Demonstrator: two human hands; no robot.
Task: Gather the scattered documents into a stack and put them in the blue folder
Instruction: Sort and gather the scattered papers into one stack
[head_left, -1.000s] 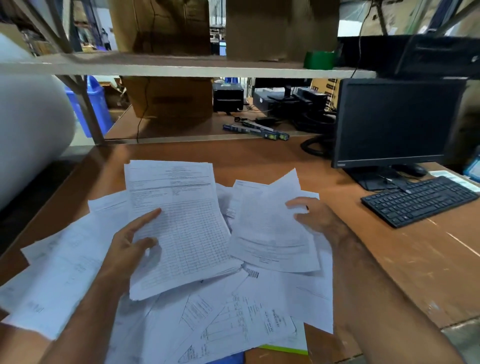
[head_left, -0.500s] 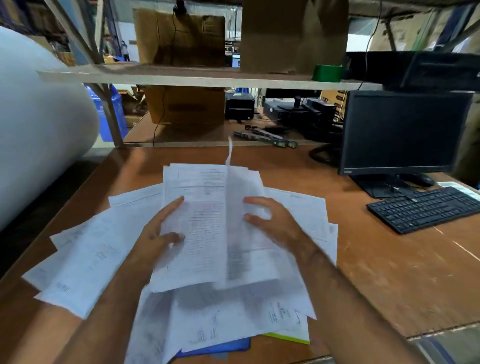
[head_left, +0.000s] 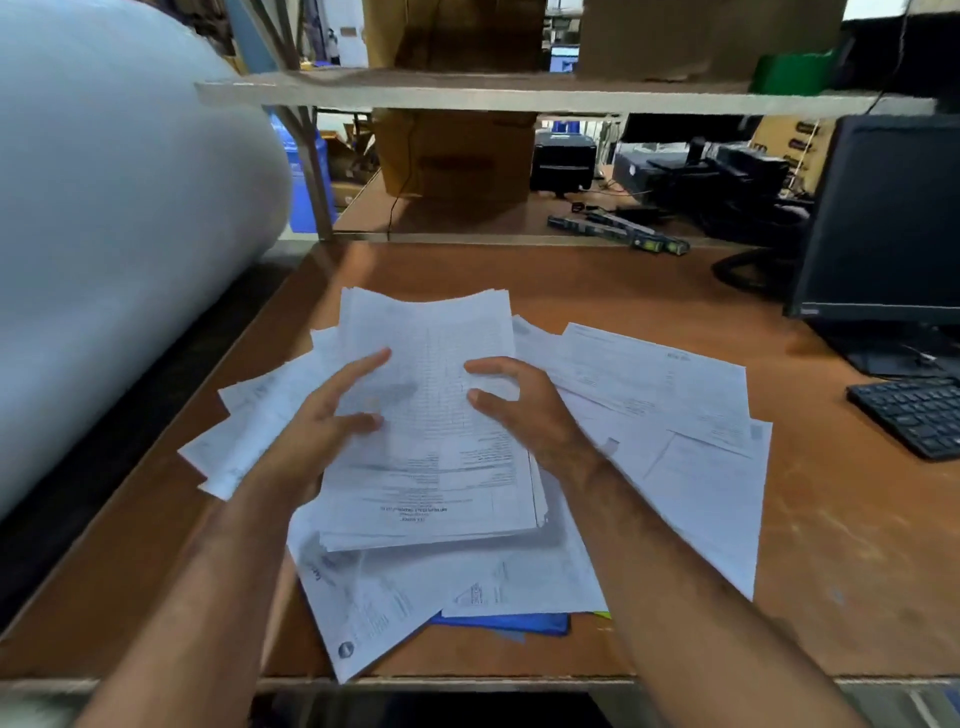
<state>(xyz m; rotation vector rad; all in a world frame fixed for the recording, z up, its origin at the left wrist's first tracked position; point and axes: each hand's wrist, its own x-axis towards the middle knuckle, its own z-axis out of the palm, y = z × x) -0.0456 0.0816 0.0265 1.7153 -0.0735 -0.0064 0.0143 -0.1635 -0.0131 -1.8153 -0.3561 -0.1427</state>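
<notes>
Stack (head_left: 426, 415) of documents held between both hands above the desk (head_left: 857, 545): left hand (head_left: 317, 431) grips its left edge, right hand (head_left: 524, 410) its right edge. Loose sheets (head_left: 675, 415) surround it. Blue folder (head_left: 509, 622) lies beneath. Print illegible.

Bench (head_left: 857, 545): brown top, seen across the lower frame.
Monitor (head_left: 888, 218): dark screen, placed at right edge.
Keyboard (head_left: 914, 415): black, found below the monitor.
Roll (head_left: 114, 208): large, white, seen at upper left.
Shelf (head_left: 519, 96): cardboard boxes (head_left: 457, 156) are carried above and below.
</notes>
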